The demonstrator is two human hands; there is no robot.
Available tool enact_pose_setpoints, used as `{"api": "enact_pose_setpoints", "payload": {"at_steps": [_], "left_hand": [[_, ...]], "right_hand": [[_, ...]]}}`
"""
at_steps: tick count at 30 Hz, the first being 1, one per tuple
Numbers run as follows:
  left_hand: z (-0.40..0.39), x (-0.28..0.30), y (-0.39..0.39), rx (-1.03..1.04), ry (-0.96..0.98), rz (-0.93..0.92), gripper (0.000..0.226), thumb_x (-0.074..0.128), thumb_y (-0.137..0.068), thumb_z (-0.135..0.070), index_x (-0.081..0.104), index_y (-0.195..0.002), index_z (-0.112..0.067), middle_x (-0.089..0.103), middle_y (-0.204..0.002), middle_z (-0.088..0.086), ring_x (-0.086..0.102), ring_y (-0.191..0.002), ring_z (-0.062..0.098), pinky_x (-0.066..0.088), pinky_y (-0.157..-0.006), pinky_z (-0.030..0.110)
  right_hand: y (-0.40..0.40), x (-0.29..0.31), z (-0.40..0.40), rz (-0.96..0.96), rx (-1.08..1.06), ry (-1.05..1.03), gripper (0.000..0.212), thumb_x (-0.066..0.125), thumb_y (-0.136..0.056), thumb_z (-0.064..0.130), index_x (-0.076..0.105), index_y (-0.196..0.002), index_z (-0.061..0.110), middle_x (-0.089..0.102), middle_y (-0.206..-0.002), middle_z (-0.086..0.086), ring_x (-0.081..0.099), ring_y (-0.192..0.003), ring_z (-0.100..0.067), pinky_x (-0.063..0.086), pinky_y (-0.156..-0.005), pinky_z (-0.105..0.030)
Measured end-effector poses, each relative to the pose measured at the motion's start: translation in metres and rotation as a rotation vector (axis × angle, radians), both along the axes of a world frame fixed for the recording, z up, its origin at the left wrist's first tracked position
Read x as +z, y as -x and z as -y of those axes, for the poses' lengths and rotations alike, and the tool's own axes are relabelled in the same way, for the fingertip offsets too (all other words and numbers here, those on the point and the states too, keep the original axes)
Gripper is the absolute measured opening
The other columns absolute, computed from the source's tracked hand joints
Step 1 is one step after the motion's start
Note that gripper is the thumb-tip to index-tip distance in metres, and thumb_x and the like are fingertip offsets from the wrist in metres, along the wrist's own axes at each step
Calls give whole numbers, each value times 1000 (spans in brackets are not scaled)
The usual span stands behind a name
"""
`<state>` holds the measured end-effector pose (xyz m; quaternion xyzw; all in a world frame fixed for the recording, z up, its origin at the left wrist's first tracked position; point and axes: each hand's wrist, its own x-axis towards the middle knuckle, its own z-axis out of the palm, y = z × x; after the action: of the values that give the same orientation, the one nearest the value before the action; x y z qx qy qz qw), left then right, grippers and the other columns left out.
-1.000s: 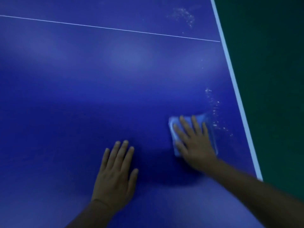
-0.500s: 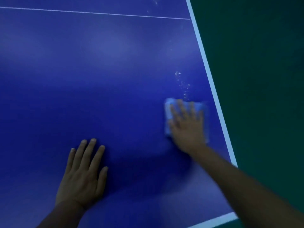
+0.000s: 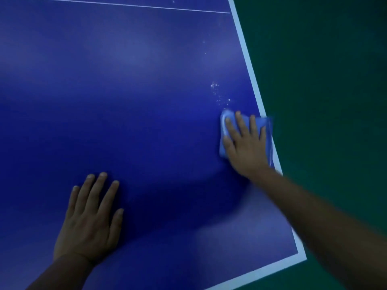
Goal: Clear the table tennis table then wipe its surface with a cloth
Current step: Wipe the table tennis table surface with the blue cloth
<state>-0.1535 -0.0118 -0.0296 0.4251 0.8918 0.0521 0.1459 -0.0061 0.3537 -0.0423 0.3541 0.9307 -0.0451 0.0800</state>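
Observation:
The blue table tennis table (image 3: pixel 136 101) fills most of the view, with a white border along its right and near edges. My right hand (image 3: pixel 246 146) presses flat, fingers spread, on a folded blue cloth (image 3: pixel 225 122) at the table's right edge; the cloth's right side overhangs the white border. A patch of white specks (image 3: pixel 217 93) lies on the surface just beyond the cloth. My left hand (image 3: pixel 90 218) rests flat on the table near the front, fingers straight, holding nothing.
Dark green floor (image 3: pixel 324 91) lies beyond the right edge and the near right corner (image 3: pixel 301 256). A thin white line (image 3: pixel 125 5) crosses the table at the far end. A few stray white specks (image 3: pixel 204 48) sit further up the right side.
My right hand has slid the cloth rightward to the table's edge, over the white border. The view shifted, so the near right corner shows more. My left hand stays flat on the table.

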Motion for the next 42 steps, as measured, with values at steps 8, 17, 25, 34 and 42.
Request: {"api": "enact_pose_setpoints", "payload": {"at_steps": [8,17,25,34,42], "left_hand": [[-2,1,-1,-8,-6,-5,79,10,-99,-54,49,-142,0,33,-155,23,23,-147,40,10,-121,54],[0,0,-2,-13,-17,-8,77,16,-98,-54,47,-144,-1,31,-157,23,20,-148,38,6,-122,51],[4,-2,-4,-6,-26,-55,71,24,-93,-47,42,-147,-4,29,-158,20,18,-149,37,9,-121,54],[42,2,-45,111,-95,-61,70,25,-95,-47,41,-147,-3,30,-158,20,18,-149,36,0,-122,49],[76,-9,-82,127,-54,-26,71,25,-95,-49,43,-145,-3,30,-158,19,14,-150,34,5,-122,54]], "right_hand": [[-108,-7,21,1,82,20,58,11,-104,54,13,-159,33,6,-167,4,-3,-153,-30,9,-119,-59],[-84,-1,13,-6,-56,67,61,7,-98,61,-1,-156,40,-3,-167,8,-10,-153,-24,0,-121,-57],[-156,-2,68,7,-60,71,60,8,-101,59,1,-157,40,-6,-167,9,-9,-153,-25,2,-122,-56],[-179,-2,109,-3,-367,74,61,7,-99,61,-2,-156,42,-8,-166,11,-12,-152,-26,-1,-121,-58],[-203,-6,200,39,-358,87,63,-1,-97,65,-9,-155,43,-11,-166,11,-13,-152,-26,-3,-121,-55]]}}
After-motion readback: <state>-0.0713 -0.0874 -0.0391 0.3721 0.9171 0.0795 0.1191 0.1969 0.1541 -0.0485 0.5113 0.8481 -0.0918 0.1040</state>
